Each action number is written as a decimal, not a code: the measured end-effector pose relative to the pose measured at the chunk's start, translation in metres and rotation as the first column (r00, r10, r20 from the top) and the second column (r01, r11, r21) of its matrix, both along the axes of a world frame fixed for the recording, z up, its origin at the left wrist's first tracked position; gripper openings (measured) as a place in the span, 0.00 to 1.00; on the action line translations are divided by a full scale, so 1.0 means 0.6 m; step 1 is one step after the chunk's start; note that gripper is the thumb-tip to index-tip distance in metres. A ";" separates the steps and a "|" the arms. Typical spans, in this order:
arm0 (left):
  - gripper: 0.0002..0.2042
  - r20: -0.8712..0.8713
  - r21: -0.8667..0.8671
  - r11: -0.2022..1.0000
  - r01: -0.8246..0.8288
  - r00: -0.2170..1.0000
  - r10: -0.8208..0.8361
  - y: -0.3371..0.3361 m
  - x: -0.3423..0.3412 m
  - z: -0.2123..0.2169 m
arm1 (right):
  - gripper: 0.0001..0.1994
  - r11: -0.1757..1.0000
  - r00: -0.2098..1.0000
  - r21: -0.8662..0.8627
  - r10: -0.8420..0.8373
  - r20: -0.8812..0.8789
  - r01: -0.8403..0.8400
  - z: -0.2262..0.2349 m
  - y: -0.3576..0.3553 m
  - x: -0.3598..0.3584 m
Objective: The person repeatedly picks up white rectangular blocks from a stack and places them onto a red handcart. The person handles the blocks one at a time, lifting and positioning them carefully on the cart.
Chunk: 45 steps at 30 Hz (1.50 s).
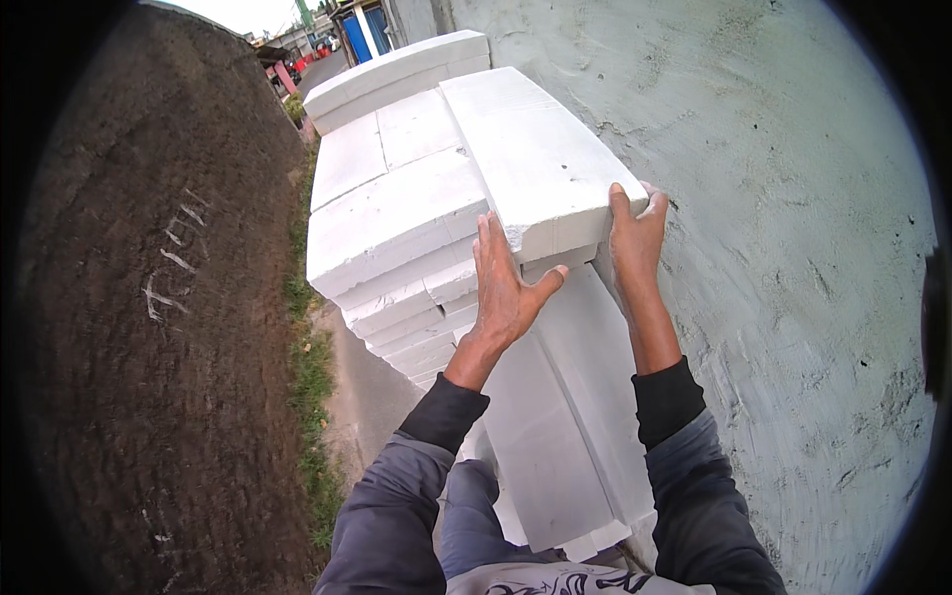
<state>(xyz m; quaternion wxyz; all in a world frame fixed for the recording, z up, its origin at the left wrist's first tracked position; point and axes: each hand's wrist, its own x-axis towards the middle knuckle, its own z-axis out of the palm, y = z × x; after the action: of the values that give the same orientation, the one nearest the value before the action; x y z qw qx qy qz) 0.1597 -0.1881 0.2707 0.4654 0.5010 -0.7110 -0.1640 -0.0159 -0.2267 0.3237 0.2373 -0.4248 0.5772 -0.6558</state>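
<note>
One white block point(540, 139) has its near end between the hands point(638, 236).

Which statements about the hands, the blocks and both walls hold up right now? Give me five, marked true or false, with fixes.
1. The right hand touches the near right corner of the top white rectangular block. True.
2. The left hand is down by the trouser leg. False: it is up at that block's near left corner.
3. The rough grey-green plastered wall stands left of the white block stack. False: it stands on the right.
4. A strip of green grass runs along the foot of the rough dark brown wall. True.
5. Both dark grey sleeves end in orange cuffs. False: the cuffs are black.
</note>
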 end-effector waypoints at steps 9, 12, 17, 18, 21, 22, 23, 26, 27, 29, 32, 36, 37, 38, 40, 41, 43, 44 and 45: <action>0.57 -0.299 -0.010 0.967 0.256 0.922 -0.247 0.284 -0.103 -0.039 | 0.30 0.998 0.994 -0.062 -0.018 0.111 0.025 -0.029 0.280 -0.090; 0.54 -0.460 -0.079 0.941 0.328 0.826 -0.326 0.344 -0.147 -0.052 | 0.32 0.986 0.904 -0.166 0.055 0.425 0.018 -0.048 0.317 -0.111; 0.50 -0.870 0.034 0.914 0.404 0.461 -0.172 0.350 -0.201 -0.077 | 0.53 0.996 0.743 -0.015 0.072 0.665 -0.084 -0.110 0.334 -0.145; 0.50 -0.890 0.069 0.916 0.396 0.440 -0.122 0.349 -0.201 -0.084 | 0.53 0.992 0.735 -0.001 0.093 0.672 -0.124 -0.120 0.336 -0.144; 0.52 -0.898 0.204 0.920 0.334 0.438 0.040 0.338 -0.194 -0.098 | 0.51 0.972 0.714 0.078 0.106 0.692 -0.220 -0.151 0.320 -0.139; 0.52 -0.876 0.266 0.919 0.291 0.471 0.104 0.330 -0.190 -0.100 | 0.51 0.965 0.714 0.084 0.125 0.689 -0.249 -0.160 0.315 -0.140; 0.53 -0.849 0.326 0.912 0.248 0.501 0.167 0.320 -0.185 -0.101 | 0.50 0.957 0.714 0.091 0.142 0.685 -0.277 -0.167 0.313 -0.143; 0.55 -0.819 0.503 0.791 0.349 0.485 0.307 0.249 -0.129 -0.085 | 0.48 0.960 0.729 0.087 0.142 0.670 -0.267 -0.174 0.317 -0.145; 0.59 -0.822 0.477 0.801 0.362 0.505 0.261 0.212 -0.107 -0.086 | 0.48 0.964 0.736 0.086 0.132 0.664 -0.250 -0.176 0.326 -0.142; 0.64 -0.868 0.393 0.804 0.446 0.469 0.164 0.110 -0.056 -0.087 | 0.47 0.963 0.750 0.106 0.121 0.650 -0.247 -0.171 0.340 -0.132; 0.63 -0.958 0.153 0.773 0.615 0.284 -0.037 -0.025 -0.001 -0.043 | 0.46 0.965 0.787 0.140 0.091 0.610 -0.220 -0.167 0.366 -0.117; 0.53 -0.966 0.168 0.750 0.639 0.257 -0.003 -0.074 -0.007 0.000 | 0.45 0.965 0.744 0.124 0.094 0.661 -0.232 -0.170 0.412 -0.119; 0.49 -0.961 0.172 0.756 0.632 0.277 -0.012 -0.077 -0.010 0.000 | 0.44 0.966 0.743 0.131 0.083 0.664 -0.224 -0.169 0.426 -0.121; 0.46 -0.956 0.196 0.759 0.621 0.294 0.006 -0.073 -0.011 -0.006 | 0.43 0.966 0.741 0.136 0.075 0.668 -0.220 -0.168 0.442 -0.123; 0.42 -0.943 0.238 0.769 0.594 0.330 0.037 -0.061 -0.017 -0.014 | 0.41 0.967 0.748 0.145 0.061 0.660 -0.207 -0.171 0.474 -0.125; 0.41 -0.944 0.249 0.780 0.575 0.324 0.062 -0.044 -0.028 -0.016 | 0.39 0.970 0.760 0.153 0.046 0.648 -0.190 -0.180 0.491 -0.130; 0.38 -0.944 0.269 0.803 0.532 0.311 0.110 0.013 -0.051 -0.024 | 0.37 0.969 0.801 0.181 0.026 0.599 -0.167 -0.210 0.530 -0.157; 0.38 -0.947 0.266 0.810 0.523 0.299 0.118 0.041 -0.056 -0.032 | 0.37 0.965 0.796 0.190 0.031 0.604 -0.182 -0.217 0.552 -0.172; 0.38 -0.949 0.264 0.817 0.512 0.288 0.126 0.070 -0.060 -0.040 | 0.37 0.960 0.792 0.200 0.036 0.610 -0.198 -0.222 0.574 -0.186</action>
<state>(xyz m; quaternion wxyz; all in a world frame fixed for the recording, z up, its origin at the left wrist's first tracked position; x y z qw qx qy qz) 0.1235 -0.1462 0.2466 0.6071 0.3188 -0.2844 -0.6700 -0.1277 0.1176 0.1906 0.5004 -0.1965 0.5233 -0.6612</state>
